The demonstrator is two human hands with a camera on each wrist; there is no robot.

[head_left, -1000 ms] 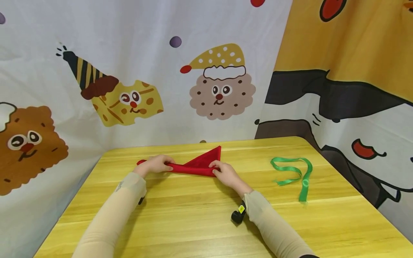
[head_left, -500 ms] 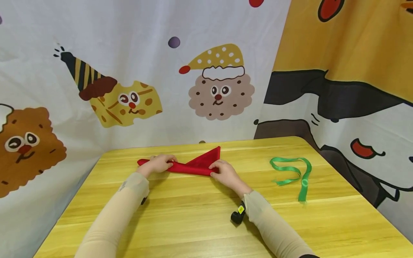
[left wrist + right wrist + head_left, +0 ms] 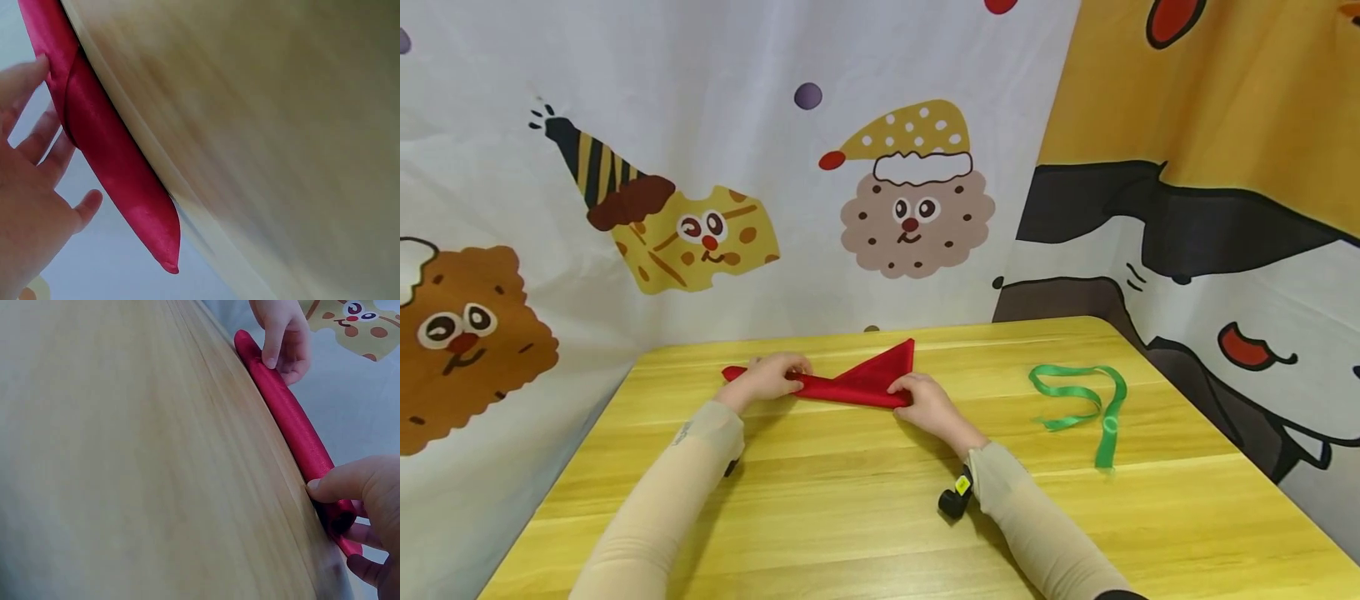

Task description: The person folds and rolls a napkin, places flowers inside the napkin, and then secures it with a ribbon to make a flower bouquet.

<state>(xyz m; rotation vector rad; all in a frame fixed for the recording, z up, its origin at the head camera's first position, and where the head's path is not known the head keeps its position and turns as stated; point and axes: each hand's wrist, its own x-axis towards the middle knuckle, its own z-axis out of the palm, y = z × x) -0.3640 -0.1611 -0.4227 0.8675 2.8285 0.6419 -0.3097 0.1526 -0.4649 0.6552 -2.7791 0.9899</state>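
Observation:
A shiny red cloth (image 3: 868, 383) lies near the back of the table, its front edge rolled into a long tube and one pointed corner spread out behind. My left hand (image 3: 767, 379) holds the tube towards its left end, which pokes out past the fingers. At the other end my right hand (image 3: 928, 406) pinches the roll, the thumb on the near side and fingers beyond. In the right wrist view the roll (image 3: 290, 422) shows a dark hollow at its near end. A wrapped fold crosses the rolled cloth (image 3: 112, 150) in the left wrist view.
On the right of the wooden table (image 3: 835, 517) lies a loose, looped green ribbon (image 3: 1108, 417). A white curtain (image 3: 760, 50) with cartoon prints hangs right behind the table. A small black camera (image 3: 955, 500) sits at my right wrist.
My left hand has shifted slightly right along the roll, baring more of its left end. My right hand stays nearly in place, and the ribbon lies as before.

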